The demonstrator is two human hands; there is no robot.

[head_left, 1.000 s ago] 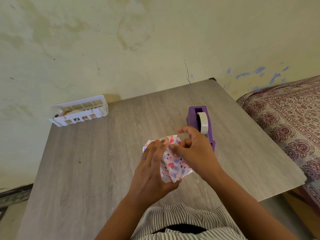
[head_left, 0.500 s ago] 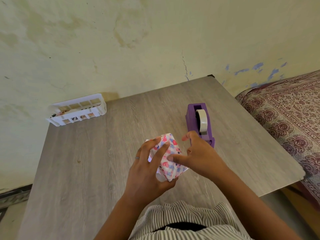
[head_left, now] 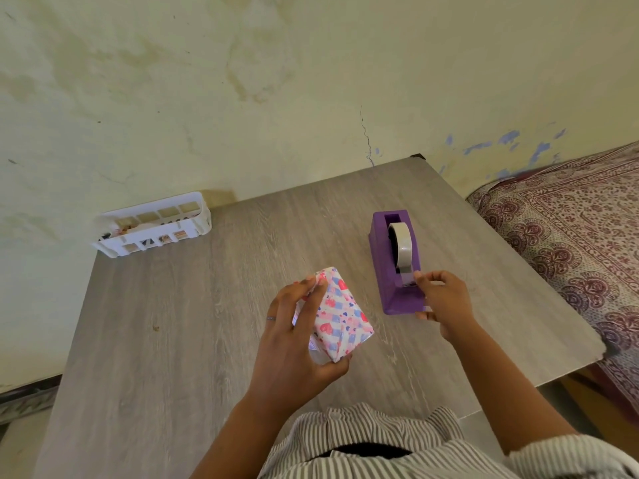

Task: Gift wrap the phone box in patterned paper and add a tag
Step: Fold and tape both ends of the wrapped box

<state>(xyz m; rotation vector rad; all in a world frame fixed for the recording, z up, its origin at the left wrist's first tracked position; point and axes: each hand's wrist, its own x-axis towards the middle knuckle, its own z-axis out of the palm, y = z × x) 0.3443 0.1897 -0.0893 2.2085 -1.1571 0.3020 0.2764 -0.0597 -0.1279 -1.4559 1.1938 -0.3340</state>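
Observation:
The phone box (head_left: 340, 314) is covered in white paper with pink hearts and blue squares. My left hand (head_left: 294, 340) grips it from the left side, fingers over its top, holding it just above the grey wooden table (head_left: 173, 340). A purple tape dispenser (head_left: 394, 267) with a roll of clear tape stands to the right of the box. My right hand (head_left: 442, 299) is at the dispenser's front end, its fingertips pinching the tape end by the cutter.
A white slotted plastic basket (head_left: 155, 224) with small items inside sits at the table's far left, against the stained wall. A patterned maroon bedspread (head_left: 570, 243) lies beyond the table's right edge. My striped shirt shows at the bottom.
My right hand has left the wrapped box and moved right to the tape dispenser, taking hold of the tape end. My left hand alone now holds the box.

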